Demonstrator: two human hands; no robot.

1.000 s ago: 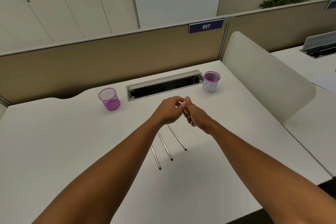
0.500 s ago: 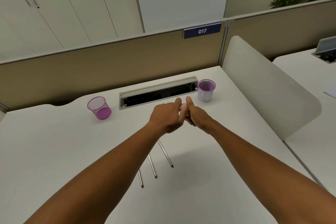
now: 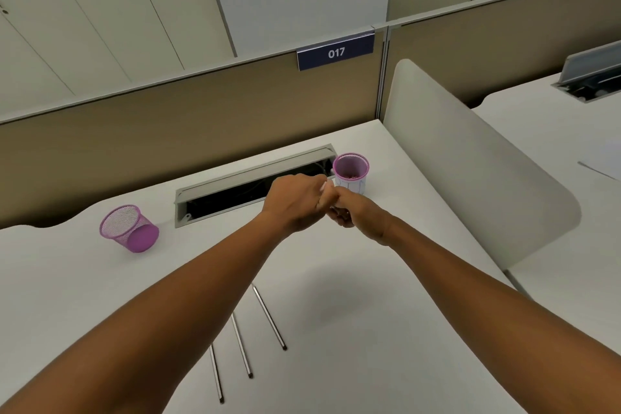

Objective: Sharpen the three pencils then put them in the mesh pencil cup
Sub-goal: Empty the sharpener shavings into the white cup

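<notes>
Both hands, left (image 3: 295, 202) and right (image 3: 353, 212), meeting above the counter (image 3: 386, 296), grip closed on something too small to tell. Three pencils (image 3: 268, 316) lying untouched, near. Mesh cup (image 3: 129, 228) far left. Probably readying a sharpener; next, picking up one pencil.

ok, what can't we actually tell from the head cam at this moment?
- What the left hand and right hand pinch between them: only a pale sliver shows, the curled fingers hide the rest.
- Far ends of the three thin grey pencils on the white desk: the left forearm covers them, so the tips can't be judged.
- Contents of the purple-rimmed white cup: small specks, too small to tell.
- Inside the open desk cable tray: dark.
</notes>
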